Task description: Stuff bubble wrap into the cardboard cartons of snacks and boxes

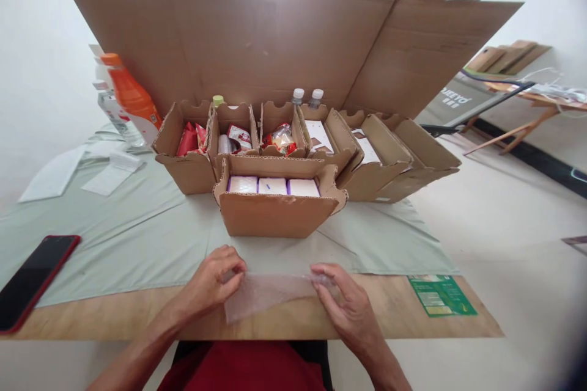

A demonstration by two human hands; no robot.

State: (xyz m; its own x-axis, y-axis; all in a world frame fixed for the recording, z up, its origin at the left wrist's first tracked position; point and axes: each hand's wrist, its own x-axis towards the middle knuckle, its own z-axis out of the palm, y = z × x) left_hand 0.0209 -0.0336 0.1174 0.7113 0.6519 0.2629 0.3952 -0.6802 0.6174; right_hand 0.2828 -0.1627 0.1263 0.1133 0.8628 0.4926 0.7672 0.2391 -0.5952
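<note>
A thin sheet of clear plastic film (pixel 270 296) stretches between my two hands, low over the table's front edge. Its left top corner is pinched by my left hand (pixel 214 278), thumb against fingers. At the other end my right hand (pixel 342 299) grips the film, which looks bunched near the fingertips. Just beyond my hands stands a small cardboard box (pixel 275 214) holding three white blocks with purple edges (pixel 273 186). Whether the film is a bag or a single sheet I cannot tell.
Behind stands a row of cardboard bins (pixel 186 171) with packets and white boxes, backed by a tall cardboard panel (pixel 275 43). An orange bottle (pixel 132 95) leans at left. A phone (pixel 39 278) lies front left, a green printed card (pixel 443 295) front right.
</note>
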